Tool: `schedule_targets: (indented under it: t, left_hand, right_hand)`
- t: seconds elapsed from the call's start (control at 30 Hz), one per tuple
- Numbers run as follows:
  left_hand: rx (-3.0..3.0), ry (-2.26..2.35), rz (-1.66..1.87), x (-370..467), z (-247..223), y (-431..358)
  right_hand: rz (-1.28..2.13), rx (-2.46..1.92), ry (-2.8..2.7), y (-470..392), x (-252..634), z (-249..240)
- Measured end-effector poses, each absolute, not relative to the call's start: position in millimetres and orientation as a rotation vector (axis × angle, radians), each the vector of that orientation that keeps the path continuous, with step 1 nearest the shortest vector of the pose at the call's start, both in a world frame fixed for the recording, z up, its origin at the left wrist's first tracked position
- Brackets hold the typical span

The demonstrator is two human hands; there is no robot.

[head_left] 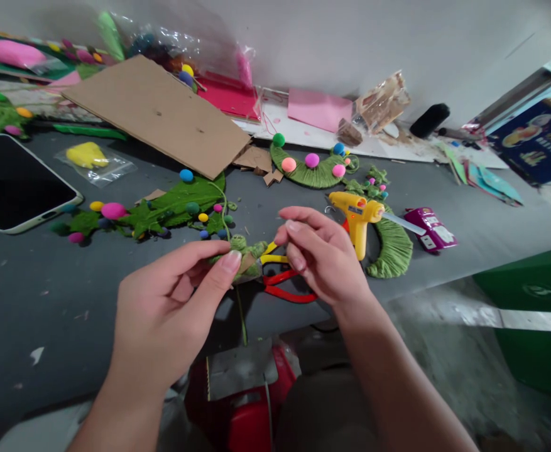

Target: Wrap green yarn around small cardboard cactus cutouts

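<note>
My left hand [176, 301] pinches a small cardboard piece wrapped in green yarn [251, 254] between thumb and fingers. A loose yarn end hangs below it. To its right my right hand [320, 251] is closed, thumb and fingertips pressed together. Whatever they hold, if anything, is too small to make out. Behind and between the hands lies a tool with red and yellow handles [287, 292], its working end hidden. Beyond my right hand stands a yellow glue gun [360, 216] with a clear glue stick in its back. Beside it rests a green yarn-wrapped curved piece [392, 248].
A yarn-wrapped crescent with pompoms [315, 176] lies farther back, left of a purple box [430, 229]. Cardboard sheets [162, 113], a green leaf-shaped piece [181, 204], a bag of yellow material [87, 156] and a phone [16, 182] occupy the left. A green bin [534, 289] stands right.
</note>
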State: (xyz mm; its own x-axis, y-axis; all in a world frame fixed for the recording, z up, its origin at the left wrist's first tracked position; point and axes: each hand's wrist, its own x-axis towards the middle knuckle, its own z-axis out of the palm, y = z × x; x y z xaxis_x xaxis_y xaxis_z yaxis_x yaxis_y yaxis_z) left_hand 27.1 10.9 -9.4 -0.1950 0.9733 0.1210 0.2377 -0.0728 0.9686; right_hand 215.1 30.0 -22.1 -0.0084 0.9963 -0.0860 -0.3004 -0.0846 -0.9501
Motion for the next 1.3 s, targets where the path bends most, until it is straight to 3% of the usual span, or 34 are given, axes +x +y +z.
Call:
schedule_targets:
  t: [0.17, 0.33, 0.47, 0.67, 0.8, 1.13, 1.3]
  left_hand:
    - [1.32, 1.436, 1.359, 27, -12, 13]
    - [1.278, 1.426, 1.342, 29, -11, 14]
    - [1.34, 1.33, 1.35, 25, -16, 18]
    - [1.338, 1.331, 1.277, 25, -24, 16]
    - [1.302, 1.288, 1.255, 29, -22, 13]
    - [1.103, 0.998, 1.209, 32, -22, 9]
    - [1.085, 0.99, 1.196, 29, -25, 10]
  right_hand:
    - [0.558, -1.47, -1.394, 30, 222, -24]
    - [0.293, -1.342, -1.671, 20, 221, -19]
    - [0.255, -1.521, -1.64, 5, 223, -22]
    - [0.091, -2.223, -1.525, -13, 254, -1]
    - [0.09, -2.451, -1.445, -16, 278, 9]
    - [0.177, -2.322, -1.427, 20, 309, -23]
    - [0.52, -1.936, -1.182, 28, 296, -17]
